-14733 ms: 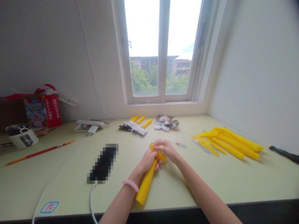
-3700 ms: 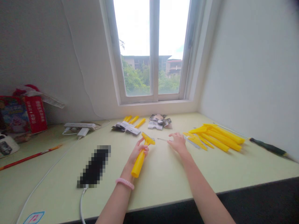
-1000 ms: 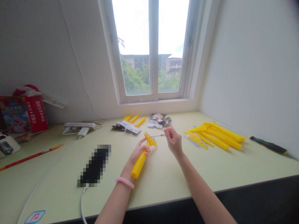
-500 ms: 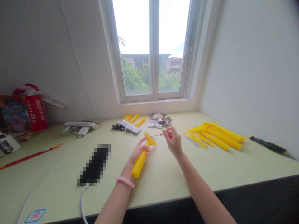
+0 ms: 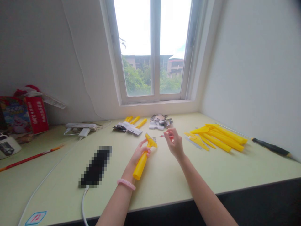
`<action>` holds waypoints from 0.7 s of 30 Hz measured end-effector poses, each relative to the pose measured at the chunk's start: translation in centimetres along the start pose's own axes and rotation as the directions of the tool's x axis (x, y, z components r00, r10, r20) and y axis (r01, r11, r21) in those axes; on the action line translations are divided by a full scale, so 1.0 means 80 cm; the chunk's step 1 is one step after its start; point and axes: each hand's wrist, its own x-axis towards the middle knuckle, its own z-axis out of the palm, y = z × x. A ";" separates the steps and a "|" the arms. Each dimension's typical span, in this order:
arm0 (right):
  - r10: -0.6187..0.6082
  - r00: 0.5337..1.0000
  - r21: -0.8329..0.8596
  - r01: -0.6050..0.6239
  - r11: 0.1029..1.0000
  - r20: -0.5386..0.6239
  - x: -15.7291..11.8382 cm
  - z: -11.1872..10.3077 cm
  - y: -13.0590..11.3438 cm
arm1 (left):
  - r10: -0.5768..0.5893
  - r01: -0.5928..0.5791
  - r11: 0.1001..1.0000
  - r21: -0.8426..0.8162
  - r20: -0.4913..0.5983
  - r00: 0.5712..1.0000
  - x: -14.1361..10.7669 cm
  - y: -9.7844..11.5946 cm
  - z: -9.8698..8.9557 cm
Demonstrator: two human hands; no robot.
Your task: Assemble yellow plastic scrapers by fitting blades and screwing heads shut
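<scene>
My left hand [image 5: 138, 154] is wrapped round a yellow scraper-like tool [image 5: 141, 164], its wide head pointing away from me and its thick handle toward me. Between the fingers of my right hand [image 5: 173, 140] is a small screwdriver with a red handle [image 5: 171, 137]. Its thin metal shaft [image 5: 157, 137] points left, and the tip meets the head of the yellow tool. Whatever the tip touches is too small to make out.
Yellow handles and flat pieces [image 5: 217, 138] lie at right, beside a black-handled tool [image 5: 270, 147]. Packaged yellow tools [image 5: 131, 125] and small packets [image 5: 160, 121] lie near the window. At left are a blurred-out dark object [image 5: 96, 166], a power strip [image 5: 81, 126] and a mug [image 5: 9, 146].
</scene>
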 end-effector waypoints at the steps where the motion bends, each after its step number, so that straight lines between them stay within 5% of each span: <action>1: 0.013 1.000 0.005 -0.013 1.000 -0.003 -0.001 0.000 -0.001 | 0.002 -0.002 1.000 0.001 -0.002 1.000 -0.001 0.000 0.001; 7: 0.029 0.995 -0.067 -0.023 0.997 0.091 0.000 -0.002 0.002 | 0.014 -0.014 1.000 -0.003 0.000 1.000 -0.001 0.000 0.001; 12: -0.051 0.998 -0.081 0.054 0.995 0.048 0.002 -0.001 0.004 | 0.004 -0.004 1.000 -0.005 -0.015 1.000 0.003 -0.001 -0.001; 21: 0.057 0.996 -0.078 -0.052 0.996 0.063 0.002 -0.001 0.000 | 0.001 -0.001 1.000 -0.005 -0.012 1.000 0.000 0.000 0.000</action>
